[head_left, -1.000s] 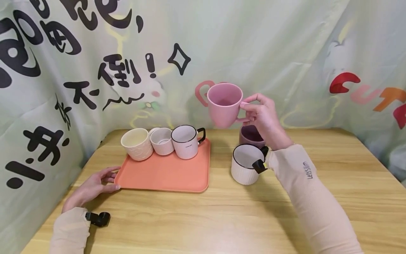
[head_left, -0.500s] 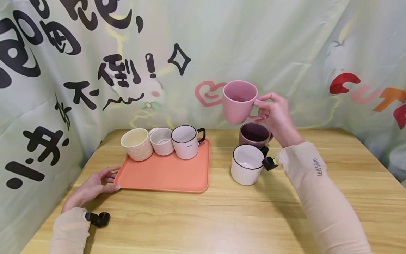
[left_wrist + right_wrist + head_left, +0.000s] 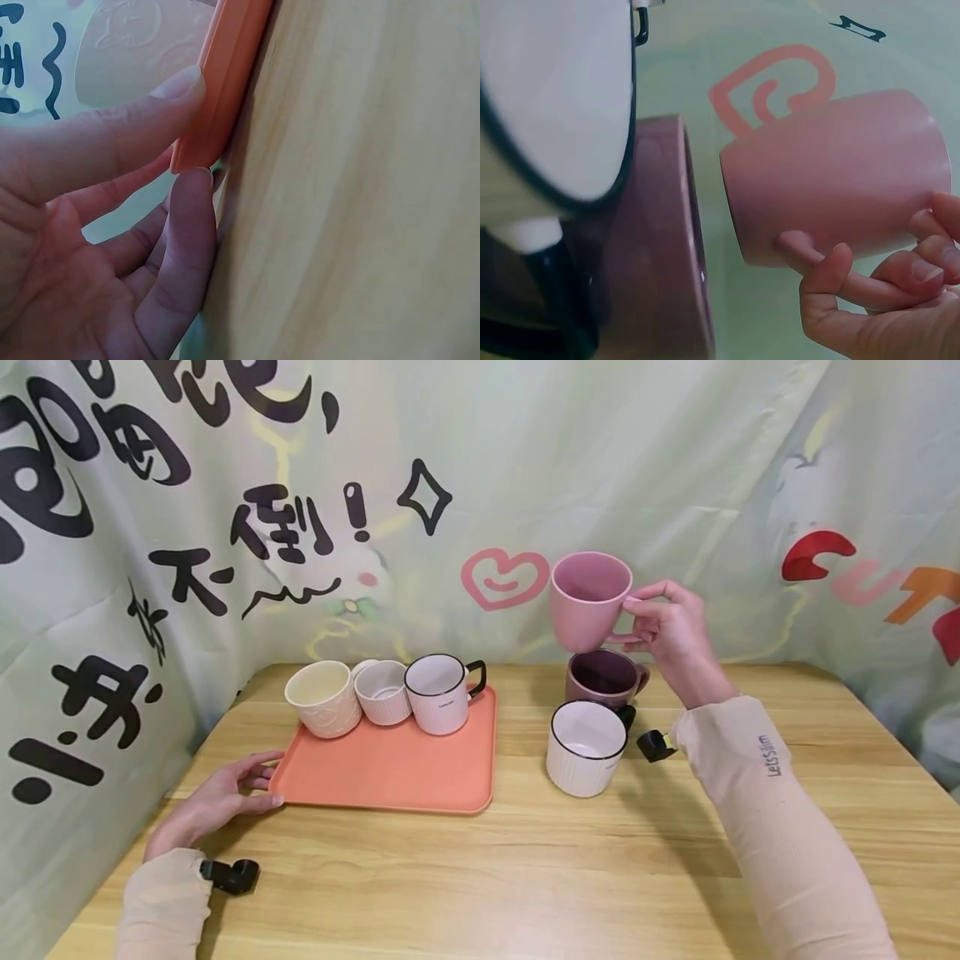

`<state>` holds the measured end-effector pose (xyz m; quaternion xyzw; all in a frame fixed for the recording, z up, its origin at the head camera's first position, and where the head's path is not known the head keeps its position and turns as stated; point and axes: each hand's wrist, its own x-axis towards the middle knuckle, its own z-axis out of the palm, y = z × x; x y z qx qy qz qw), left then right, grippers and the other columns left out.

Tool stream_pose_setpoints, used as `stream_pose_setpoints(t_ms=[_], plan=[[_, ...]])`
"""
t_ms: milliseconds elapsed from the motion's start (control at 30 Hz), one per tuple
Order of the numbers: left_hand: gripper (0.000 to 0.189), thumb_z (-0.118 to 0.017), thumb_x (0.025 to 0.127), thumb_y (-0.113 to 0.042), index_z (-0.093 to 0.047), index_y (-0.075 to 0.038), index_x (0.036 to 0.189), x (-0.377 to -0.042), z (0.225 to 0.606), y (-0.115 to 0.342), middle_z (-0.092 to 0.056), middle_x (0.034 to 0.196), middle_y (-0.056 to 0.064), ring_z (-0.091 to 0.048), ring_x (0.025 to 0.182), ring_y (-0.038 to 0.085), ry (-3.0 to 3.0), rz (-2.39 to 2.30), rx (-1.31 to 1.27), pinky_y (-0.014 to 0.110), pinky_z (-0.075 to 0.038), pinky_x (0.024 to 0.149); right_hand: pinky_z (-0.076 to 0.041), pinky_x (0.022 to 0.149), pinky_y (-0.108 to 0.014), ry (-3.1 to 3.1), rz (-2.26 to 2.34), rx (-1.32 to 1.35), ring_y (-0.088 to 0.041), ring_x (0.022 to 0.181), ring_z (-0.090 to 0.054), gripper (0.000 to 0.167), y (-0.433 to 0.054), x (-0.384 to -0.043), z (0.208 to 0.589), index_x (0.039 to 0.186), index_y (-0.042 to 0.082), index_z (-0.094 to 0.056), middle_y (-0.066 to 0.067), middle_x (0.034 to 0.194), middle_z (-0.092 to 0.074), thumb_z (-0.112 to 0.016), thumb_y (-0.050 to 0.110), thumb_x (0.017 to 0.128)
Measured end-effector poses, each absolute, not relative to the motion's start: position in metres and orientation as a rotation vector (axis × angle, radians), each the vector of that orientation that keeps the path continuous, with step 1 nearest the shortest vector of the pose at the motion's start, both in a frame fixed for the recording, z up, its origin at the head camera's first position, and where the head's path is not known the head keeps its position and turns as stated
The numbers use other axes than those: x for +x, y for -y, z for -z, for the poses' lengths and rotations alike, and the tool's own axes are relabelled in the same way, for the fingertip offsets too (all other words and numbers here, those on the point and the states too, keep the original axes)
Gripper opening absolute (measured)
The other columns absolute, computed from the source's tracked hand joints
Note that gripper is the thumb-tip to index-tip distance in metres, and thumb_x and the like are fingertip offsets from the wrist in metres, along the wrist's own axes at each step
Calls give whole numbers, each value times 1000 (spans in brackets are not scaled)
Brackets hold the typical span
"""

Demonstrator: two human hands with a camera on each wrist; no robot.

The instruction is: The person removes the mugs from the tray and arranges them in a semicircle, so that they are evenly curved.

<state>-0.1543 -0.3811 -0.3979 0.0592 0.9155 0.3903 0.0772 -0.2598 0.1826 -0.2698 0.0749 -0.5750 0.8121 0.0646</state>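
Carrying stage, as judged from the poses: right of centre in the head view, the pink mug (image 3: 588,610) is held aloft, mouth upward, its handle clamped in the curled fingers of the right hand (image 3: 675,631). Directly below it in the frame stands the purple mug (image 3: 600,679), with the white mug (image 3: 585,766) just in front; the right wrist view shows a gap between the pink mug and the purple rim. At lower left, the left hand (image 3: 217,797) pinches the near corner of the orange tray (image 3: 382,768), thumb on the rim, apparently to steady it. Along the tray's far side stand a cream cup (image 3: 327,714), a small ribbed cup (image 3: 385,703) and a black-rimmed mug (image 3: 441,708). The intended resting place cannot be told for certain; if it is the purple mug, the next move probably calls for centring the pink base over that opening, then lowering it level with the handle grip kept firm and the white rim avoided.
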Motion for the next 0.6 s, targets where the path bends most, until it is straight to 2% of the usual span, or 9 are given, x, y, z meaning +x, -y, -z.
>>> stream_pose_setpoints(t_ms=[600], plan=[[76,-78,90,-13,-36,14,148,-155,397,381,-64,119,20,-59,105,27,-2732,-1152,185,22,-48,81,-51,48,-32,1700,-2452,149,-14,49,-39,15,-216,-260,274,89,5,-60,-1,56,-39,-62,-8,94]])
